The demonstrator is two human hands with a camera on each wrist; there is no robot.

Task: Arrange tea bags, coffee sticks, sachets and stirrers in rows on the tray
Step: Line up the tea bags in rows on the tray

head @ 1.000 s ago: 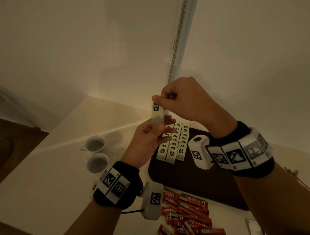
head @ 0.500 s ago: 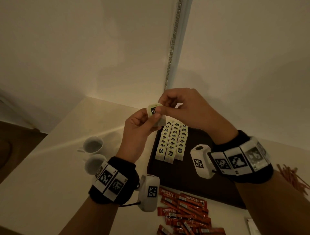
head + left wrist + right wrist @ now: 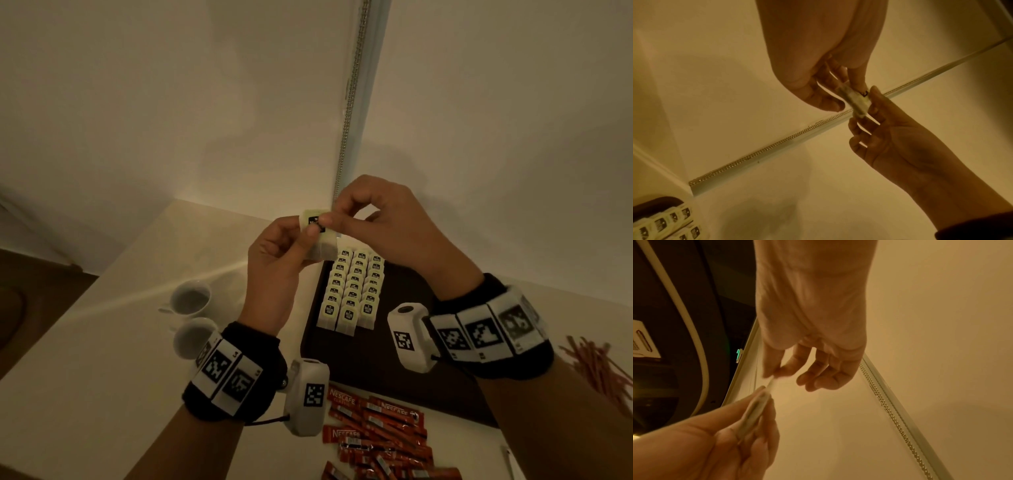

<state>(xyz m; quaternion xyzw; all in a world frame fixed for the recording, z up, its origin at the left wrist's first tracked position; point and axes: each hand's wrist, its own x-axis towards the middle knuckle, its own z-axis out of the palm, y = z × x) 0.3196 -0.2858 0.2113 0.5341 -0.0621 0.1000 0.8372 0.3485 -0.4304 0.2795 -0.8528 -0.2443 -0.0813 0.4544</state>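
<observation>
Both hands hold one pale tea bag (image 3: 320, 236) in the air above the far left corner of the dark tray (image 3: 370, 363). My left hand (image 3: 284, 250) pinches the bag's body between thumb and fingers. My right hand (image 3: 349, 219) pinches its black-printed tag at the top. In the left wrist view the tea bag (image 3: 856, 104) shows edge-on between the two hands; the right wrist view shows the tea bag (image 3: 756, 410) the same way. Three rows of tea bags (image 3: 352, 294) lie on the tray's left part.
Red coffee sticks (image 3: 380, 435) lie in a loose heap on the table in front of the tray. A pile of thin stirrers (image 3: 599, 366) lies at the right. Two white cups (image 3: 190, 315) stand to the left of the tray. A wall rises close behind.
The hands came down and closer together with the tea bag. The left hand went from flat under the bag to pinching it, and the bag turned from hanging upright to slanted.
</observation>
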